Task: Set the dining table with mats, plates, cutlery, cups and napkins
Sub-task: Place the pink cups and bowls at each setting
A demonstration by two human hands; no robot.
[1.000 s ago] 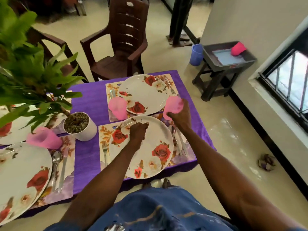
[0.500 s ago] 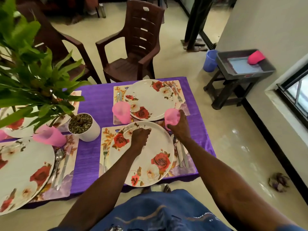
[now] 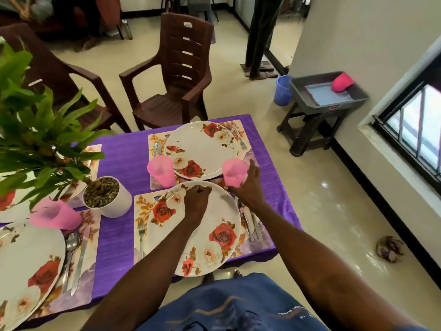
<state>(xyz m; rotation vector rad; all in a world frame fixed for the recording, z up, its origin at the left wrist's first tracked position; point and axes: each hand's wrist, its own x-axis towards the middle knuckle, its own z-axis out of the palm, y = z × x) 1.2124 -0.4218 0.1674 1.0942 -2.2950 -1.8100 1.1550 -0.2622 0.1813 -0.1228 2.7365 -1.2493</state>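
Note:
On the purple table (image 3: pixel 119 235) a rose-patterned plate (image 3: pixel 214 235) lies on a floral mat (image 3: pixel 143 206) right in front of me. My left hand (image 3: pixel 196 199) is curled at the plate's far rim and seems to grip it. My right hand (image 3: pixel 250 189) holds a pink cup (image 3: pixel 233 172) upright at the plate's far right corner, thumb raised. A fork (image 3: pixel 141 235) lies left of the plate, and a knife and spoon (image 3: pixel 253 223) lie on its right. Behind is a second plate (image 3: pixel 202 149) with another pink cup (image 3: pixel 161 170).
A potted plant (image 3: pixel 107 197) stands mid-table, its leaves filling the left. Further left are a third pink cup (image 3: pixel 55 217) and a plate (image 3: pixel 23 271) with cutlery. A brown chair (image 3: pixel 171 87) faces the far side. A grey tray (image 3: pixel 327 94) on a stool stands right, beside a blue bucket (image 3: pixel 282 89).
My right hand has brought the pink cup from a raised, tilted position down to upright beside the near plate. My left hand has stayed at the plate's far rim.

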